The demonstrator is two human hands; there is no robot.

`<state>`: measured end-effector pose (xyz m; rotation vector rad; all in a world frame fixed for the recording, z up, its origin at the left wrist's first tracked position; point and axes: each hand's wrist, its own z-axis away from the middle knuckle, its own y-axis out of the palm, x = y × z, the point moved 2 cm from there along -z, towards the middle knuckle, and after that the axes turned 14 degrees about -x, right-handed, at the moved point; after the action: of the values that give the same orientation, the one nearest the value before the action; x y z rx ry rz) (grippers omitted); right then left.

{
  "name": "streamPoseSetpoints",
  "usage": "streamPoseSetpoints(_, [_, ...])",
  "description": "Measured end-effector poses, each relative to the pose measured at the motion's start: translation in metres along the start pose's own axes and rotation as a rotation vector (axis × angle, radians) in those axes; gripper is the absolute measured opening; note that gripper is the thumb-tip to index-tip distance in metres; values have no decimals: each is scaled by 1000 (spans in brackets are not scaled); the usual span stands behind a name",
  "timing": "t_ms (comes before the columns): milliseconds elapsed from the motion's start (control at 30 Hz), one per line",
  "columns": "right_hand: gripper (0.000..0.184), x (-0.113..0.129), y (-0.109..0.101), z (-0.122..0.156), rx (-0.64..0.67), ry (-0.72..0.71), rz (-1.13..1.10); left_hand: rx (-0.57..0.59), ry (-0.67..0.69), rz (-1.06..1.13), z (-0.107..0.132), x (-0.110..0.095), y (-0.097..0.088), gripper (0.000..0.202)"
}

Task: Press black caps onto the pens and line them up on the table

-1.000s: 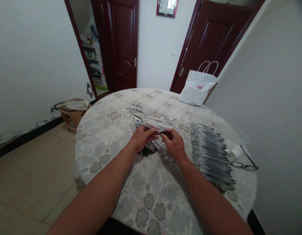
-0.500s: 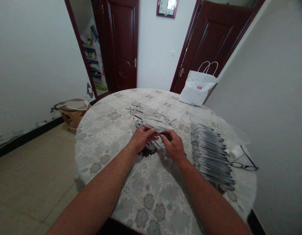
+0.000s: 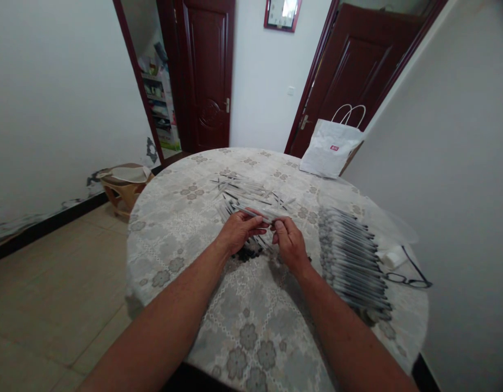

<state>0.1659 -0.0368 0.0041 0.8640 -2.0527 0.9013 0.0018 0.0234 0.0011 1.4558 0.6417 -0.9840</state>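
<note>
My left hand [image 3: 240,230] is closed on a slim grey pen [image 3: 248,211], which lies slantwise across the fingers over the middle of the table. At the pen's right end, my right hand [image 3: 289,242] pinches with thumb and fingers; the tip is hidden there. Beyond both hands lies a loose heap of pale tubes and dark thin pen parts [image 3: 247,189]. Just below my left hand is a small pile of black pieces [image 3: 248,252], too small to make out. Right of my right arm, many grey pens [image 3: 353,261] lie side by side in a long row.
The round table wears a patterned cloth [image 3: 161,239]. A white paper bag [image 3: 331,147] stands at the back right. Eyeglasses [image 3: 410,280] and a white roll-like object [image 3: 394,257] lie by the right edge, near clear plastic film. A wooden stool [image 3: 123,188] stands on the left.
My right hand's fingers have shifted and curled more around the pen's right end. The pen tilts slightly more, and the view has moved a little.
</note>
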Motion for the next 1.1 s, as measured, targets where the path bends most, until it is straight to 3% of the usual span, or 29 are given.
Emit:
streamPoseSetpoints(200, [25,0,1,0,18,-40,22,8,-9,2,-1,1,0,30])
streamPoseSetpoints(367, [46,-3,3,1,59,11,-26,54,-1,-36,-2,2,-1,29])
streamPoseSetpoints(500, [27,-4,1,1,-8,-7,-60,-1,9,-12,-2,0,-2,32])
streamPoseSetpoints(633, [21,-4,1,0,7,-50,-3,21,0,-25,-1,-1,-2,32])
streamPoseSetpoints(800, [41,-5,3,1,70,-33,-8,61,0,-55,-2,2,-2,31])
streamPoseSetpoints(967, [26,-6,1,0,0,-26,-38,35,12,-41,-3,3,-3,32])
streamPoseSetpoints(1100, [24,-5,1,1,17,-73,29,41,7,-54,-2,3,-3,32])
